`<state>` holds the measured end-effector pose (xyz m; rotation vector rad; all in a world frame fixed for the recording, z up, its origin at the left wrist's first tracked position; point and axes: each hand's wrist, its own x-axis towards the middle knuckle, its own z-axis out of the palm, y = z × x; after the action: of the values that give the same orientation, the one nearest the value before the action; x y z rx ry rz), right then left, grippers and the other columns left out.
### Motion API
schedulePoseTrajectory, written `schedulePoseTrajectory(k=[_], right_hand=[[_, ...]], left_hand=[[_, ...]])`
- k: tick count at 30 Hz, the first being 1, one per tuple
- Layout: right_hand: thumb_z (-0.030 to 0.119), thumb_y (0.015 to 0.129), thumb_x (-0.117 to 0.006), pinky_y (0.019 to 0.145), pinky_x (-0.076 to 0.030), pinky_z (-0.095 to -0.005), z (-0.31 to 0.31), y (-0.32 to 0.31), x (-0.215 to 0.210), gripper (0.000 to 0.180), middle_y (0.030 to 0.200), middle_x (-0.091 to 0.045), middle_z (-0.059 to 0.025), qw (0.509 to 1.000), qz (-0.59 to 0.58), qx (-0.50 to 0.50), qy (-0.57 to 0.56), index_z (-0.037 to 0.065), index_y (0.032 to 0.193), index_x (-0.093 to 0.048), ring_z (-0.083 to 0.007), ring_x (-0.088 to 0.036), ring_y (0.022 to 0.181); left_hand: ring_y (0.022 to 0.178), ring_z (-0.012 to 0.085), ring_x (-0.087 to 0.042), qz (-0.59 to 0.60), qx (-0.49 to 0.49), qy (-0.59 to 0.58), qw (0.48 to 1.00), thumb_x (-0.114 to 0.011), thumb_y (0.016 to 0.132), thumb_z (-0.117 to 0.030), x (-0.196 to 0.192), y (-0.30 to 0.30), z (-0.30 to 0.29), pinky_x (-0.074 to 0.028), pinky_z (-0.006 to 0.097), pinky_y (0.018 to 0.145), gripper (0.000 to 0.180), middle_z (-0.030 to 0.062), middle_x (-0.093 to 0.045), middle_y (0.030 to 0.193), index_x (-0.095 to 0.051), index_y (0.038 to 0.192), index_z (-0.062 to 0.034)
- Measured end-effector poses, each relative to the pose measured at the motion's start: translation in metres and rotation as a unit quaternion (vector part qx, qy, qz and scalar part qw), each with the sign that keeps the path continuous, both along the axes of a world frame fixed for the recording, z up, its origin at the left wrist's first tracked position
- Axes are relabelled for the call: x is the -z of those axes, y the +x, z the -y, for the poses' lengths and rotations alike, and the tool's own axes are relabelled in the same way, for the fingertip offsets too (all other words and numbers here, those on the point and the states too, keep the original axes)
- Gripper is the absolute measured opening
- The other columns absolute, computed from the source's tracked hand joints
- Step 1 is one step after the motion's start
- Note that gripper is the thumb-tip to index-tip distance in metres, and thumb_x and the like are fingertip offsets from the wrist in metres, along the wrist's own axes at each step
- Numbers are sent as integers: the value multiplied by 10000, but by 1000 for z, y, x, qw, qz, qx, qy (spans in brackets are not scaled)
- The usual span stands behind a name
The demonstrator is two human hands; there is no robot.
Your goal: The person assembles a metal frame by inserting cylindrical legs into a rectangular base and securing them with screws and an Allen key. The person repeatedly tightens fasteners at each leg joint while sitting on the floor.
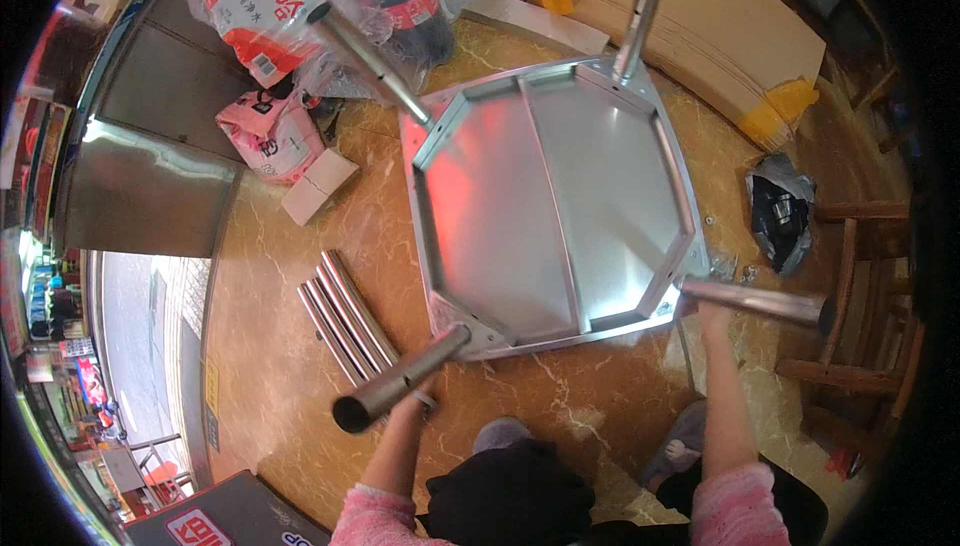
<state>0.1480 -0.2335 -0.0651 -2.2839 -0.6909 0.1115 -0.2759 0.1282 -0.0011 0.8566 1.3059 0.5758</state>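
An upside-down metal table (490,186), with a shiny silver underside and a brace across its middle, sits in front of me. Tubular legs stand up from its corners. My left hand (410,408) is at the near-left leg (405,381), which hides its fingers. On the other side, my right hand (714,318) reaches under the near-right leg (760,301) at the table's corner, its fingers also out of sight. The far-left leg (370,64) and far-right leg (641,16) rise with neither hand near them.
Several loose metal tubes (345,311) lie on the floor at left. Flattened cardboard (710,36) is beyond the table. A dark plastic bag with metal parts (781,212) lies at right, near a wooden stool (845,296). Bottles (395,11) and a pink bag (270,136) stand far left.
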Motion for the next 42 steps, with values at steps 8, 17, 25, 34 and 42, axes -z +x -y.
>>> schedulePoseTrajectory(k=[8, 17, 25, 34, 42], right_hand=[[244, 812, -536, 823, -435, -362, 16, 15, -34, 408, 1035, -570, -164, 950, 11, 291, 109, -67, 1075, -526, -250, -547, 929], [279, 699, -660, 444, -417, -320, -76, -153, -39, 354, 651, -584, -110, 911, -336, 229, -67, -60, 785, -608, -184, -566, 540], [77, 711, -557, 563, -487, -359, -77, -163, -44, 179, 695, -622, -176, 873, -312, 367, 67, -76, 798, -591, -266, -627, 625], [-9, 732, -522, 548, -478, -315, -41, -175, -51, 215, 730, -599, -94, 869, -267, 359, 211, -30, 941, -564, -180, -583, 592], [98, 666, -573, 600, -485, -358, -71, -91, -67, 259, 705, -636, -138, 919, -311, 207, 124, -21, 892, -615, -232, -626, 658]], left_hand=[[741, 161, -603, -151, 264, 147, 941, -575, 818, -117, 8, 35, -17, -484, 283, 679, 332, 79, -637, 863, -565, 1135, -20], [738, 184, -571, -252, 297, 107, 915, -695, 748, -222, 33, 175, -177, -480, 300, 559, 625, 93, -559, 926, -372, 1251, -39], [630, 180, -533, -33, 82, 186, 978, -605, 703, -44, 24, 164, -136, -420, 271, 460, 537, 96, -542, 879, -385, 1192, -24], [618, 128, -477, 118, -43, 89, 988, -496, 659, -24, 7, 78, -60, -388, 242, 496, 481, 37, -529, 826, -448, 1137, -48], [648, 180, -484, 126, -185, -19, 974, -446, 554, 28, 21, -14, 19, -396, 281, 504, 325, 44, -494, 775, -472, 868, -53]])
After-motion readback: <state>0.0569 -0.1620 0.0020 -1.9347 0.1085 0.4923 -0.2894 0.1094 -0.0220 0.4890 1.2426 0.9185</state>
